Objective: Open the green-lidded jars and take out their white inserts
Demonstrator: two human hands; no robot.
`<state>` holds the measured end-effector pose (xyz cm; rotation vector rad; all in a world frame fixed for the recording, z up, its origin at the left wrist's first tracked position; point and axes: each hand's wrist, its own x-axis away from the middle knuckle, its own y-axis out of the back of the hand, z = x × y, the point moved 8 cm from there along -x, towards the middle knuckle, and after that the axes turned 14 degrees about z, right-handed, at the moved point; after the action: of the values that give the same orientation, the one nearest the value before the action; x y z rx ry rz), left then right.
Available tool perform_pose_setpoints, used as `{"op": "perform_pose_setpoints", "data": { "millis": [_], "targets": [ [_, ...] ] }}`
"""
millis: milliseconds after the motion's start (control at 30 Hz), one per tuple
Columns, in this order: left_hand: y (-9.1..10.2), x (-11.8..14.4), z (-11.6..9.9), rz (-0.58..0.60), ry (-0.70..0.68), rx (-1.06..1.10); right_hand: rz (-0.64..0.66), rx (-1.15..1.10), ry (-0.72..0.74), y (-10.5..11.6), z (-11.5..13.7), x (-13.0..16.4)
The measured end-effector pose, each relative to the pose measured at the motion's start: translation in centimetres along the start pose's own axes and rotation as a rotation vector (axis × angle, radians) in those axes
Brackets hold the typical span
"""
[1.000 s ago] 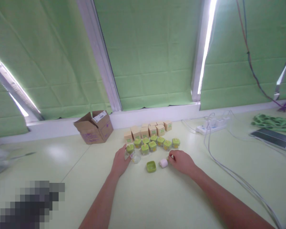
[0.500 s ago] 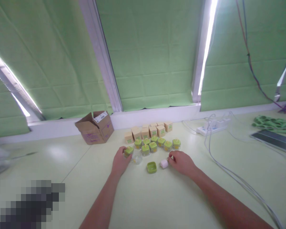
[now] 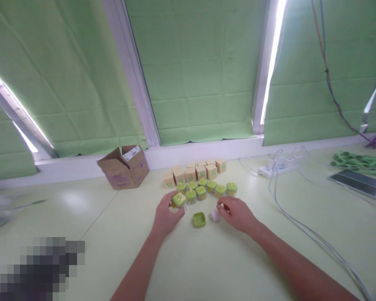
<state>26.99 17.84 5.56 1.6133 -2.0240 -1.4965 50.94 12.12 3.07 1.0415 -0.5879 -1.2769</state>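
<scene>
My left hand (image 3: 168, 215) is closed around a small square jar with a green lid (image 3: 179, 199), at the near left of a cluster of similar green-lidded jars (image 3: 201, 192). Clear material shows below that lid, partly covered by my fingers. My right hand (image 3: 238, 213) hovers low over the table with its fingers curled and pinched together. Whatever the pinch may contain is too small to make out. Just left of those fingertips lies a small pale pink-white piece (image 3: 214, 215). An open-topped green square cup (image 3: 199, 220) sits between my hands.
Small brown cartons (image 3: 201, 172) with green labels stand behind the jars. An open cardboard box (image 3: 125, 171) is at back left. A power strip (image 3: 278, 166) with white cables (image 3: 301, 225), a dark phone-like slab (image 3: 360, 184) and green straps (image 3: 359, 163) lie to the right.
My left hand has moved right with the green-lidded jar, over where a clear container lay. My right hand has shifted slightly left, closer to the pale piece.
</scene>
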Motion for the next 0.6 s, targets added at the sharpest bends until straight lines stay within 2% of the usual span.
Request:
{"op": "perform_pose_setpoints", "data": {
  "millis": [167, 267, 500, 600],
  "targets": [
    [-2.0, 1.0, -4.6, 0.152, -0.142, 0.011, -0.015, 0.0, 0.17, 0.2, 2.3, 0.5],
    [-3.0, 1.6, -6.5, 0.234, -0.232, 0.015, 0.008, 0.002, 0.255, 0.1, 3.7, 1.0],
    [-5.0, 2.5, -8.1, 0.383, -0.298, 0.048, 0.059, 0.05, 0.335, -0.7, 4.9, 1.4],
    [-5.4, 2.6, -8.4, 0.408, -0.308, 0.05, 0.086, 0.081, 0.364, -1.2, 5.1, 1.3]
  ]
}}
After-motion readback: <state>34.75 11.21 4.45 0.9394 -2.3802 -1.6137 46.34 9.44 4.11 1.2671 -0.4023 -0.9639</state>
